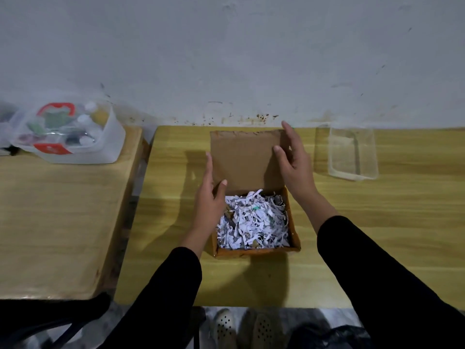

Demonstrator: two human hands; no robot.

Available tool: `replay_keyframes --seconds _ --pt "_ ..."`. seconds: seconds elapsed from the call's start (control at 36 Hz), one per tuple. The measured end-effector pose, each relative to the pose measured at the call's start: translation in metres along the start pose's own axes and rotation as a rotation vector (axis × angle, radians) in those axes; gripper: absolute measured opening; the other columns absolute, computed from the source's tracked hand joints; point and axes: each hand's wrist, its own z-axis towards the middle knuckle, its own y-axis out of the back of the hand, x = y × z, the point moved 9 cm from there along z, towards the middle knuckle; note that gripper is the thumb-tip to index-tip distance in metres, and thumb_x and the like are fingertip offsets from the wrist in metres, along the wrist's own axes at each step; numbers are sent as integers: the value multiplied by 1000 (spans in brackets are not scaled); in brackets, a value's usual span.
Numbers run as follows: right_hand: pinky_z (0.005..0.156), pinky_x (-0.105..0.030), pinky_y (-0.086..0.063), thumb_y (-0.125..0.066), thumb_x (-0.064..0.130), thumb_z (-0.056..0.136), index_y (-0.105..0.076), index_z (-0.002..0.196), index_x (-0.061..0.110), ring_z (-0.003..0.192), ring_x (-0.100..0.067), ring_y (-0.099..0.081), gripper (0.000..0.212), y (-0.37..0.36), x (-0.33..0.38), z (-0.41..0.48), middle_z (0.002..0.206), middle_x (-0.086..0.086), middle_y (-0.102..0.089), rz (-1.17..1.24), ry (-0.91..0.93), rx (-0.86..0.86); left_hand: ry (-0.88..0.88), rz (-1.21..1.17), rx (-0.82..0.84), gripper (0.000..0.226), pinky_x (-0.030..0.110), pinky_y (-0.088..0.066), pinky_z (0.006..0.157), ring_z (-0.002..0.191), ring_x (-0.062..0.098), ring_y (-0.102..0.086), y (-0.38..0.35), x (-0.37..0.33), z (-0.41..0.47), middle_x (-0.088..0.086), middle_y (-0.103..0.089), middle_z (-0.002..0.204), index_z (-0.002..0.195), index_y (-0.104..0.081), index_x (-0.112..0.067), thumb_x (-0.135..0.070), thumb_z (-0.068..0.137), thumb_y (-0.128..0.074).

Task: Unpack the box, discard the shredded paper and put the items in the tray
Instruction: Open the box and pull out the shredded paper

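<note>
A brown cardboard box [254, 251] stands in the middle of the yellow wooden table [377, 222], filled with white shredded paper [254, 222]. Its lid [244, 159] is raised upright at the far side. My left hand [210, 197] grips the lid's left edge near the hinge, thumb in front. My right hand [293, 157] holds the lid's upper right corner, fingers behind and thumb in front. Any items under the paper are hidden. An empty clear plastic tray [352, 152] sits at the back right of the table.
A second wooden table [50, 217] stands to the left across a narrow gap, bearing a clear container [73, 134] with small bottles and a red-trimmed pack. A wall runs behind. A black bag [332, 338] and shoes show below the front edge.
</note>
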Motion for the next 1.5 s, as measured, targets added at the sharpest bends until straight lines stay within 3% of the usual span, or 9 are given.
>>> replay_keyframes --seconds 0.11,0.14,0.17,0.25,0.42,0.58,0.81,1.11,1.5 --pt "86 -33 -52 -49 12 94 -26 140 39 111 -18 -57 59 -1 -27 -18 135 16 -45 -8 -92 37 47 2 8 67 25 -51 66 100 32 -59 1 0 2 30 -26 144 146 -4 -36 -13 98 -43" --pt "81 -31 -54 -50 9 93 -30 139 38 102 -22 -61 58 -1 -33 -26 133 8 -49 -4 -104 42 49 6 16 66 2 -34 75 97 23 -61 -1 1 3 27 -28 145 146 -5 -37 -14 98 -43" --pt "81 -25 -54 -51 6 91 -35 138 33 101 -23 -62 56 1 -37 -35 130 5 -50 -12 -96 42 41 16 29 66 10 -32 47 87 8 -63 -3 2 3 17 -30 149 146 -6 -38 -15 98 -44" --pt "92 -10 -45 -55 2 88 -45 135 17 115 -19 -55 50 11 -44 -53 125 3 -51 -88 -43 18 34 28 76 64 -1 -36 49 57 -12 -37 -15 7 8 -19 -34 137 146 -10 -39 -18 97 -46" --pt "84 -2 -44 -60 5 86 -50 131 13 105 -14 -57 47 22 -46 -49 121 2 -53 -138 -90 0 75 95 90 62 5 -38 45 46 -9 -38 -23 8 8 -1 -24 153 145 -13 -40 -20 97 -45" --pt "92 -30 -51 -58 4 87 -49 131 8 108 -19 -58 45 27 -35 -57 126 -12 -59 -216 -110 49 62 151 111 63 1 -19 92 136 8 -29 -17 -8 -11 -2 -23 155 147 -16 -28 -15 95 -49" --pt "87 -44 -53 -63 13 85 -60 115 5 97 -26 -60 31 57 4 -90 109 -14 -61 -316 -55 -37 -120 283 -63 46 33 -32 111 123 12 -38 18 -40 -38 -7 -41 126 132 -49 -15 -19 88 -62" --pt "105 -35 -34 -70 48 73 -28 139 8 128 -28 -36 88 -22 -12 -122 138 -13 -37 -504 -228 599 -169 881 750 92 31 -15 117 145 17 -10 -42 -24 -56 0 -10 158 149 -16 -19 -25 78 -74" --pt "112 -40 -23 -74 47 69 3 144 0 139 -39 -16 117 -51 -37 -122 150 -23 -17 -766 -402 875 -291 1264 793 103 38 -24 114 139 28 -23 -75 20 -45 6 -25 153 148 -11 -14 -33 72 -77"
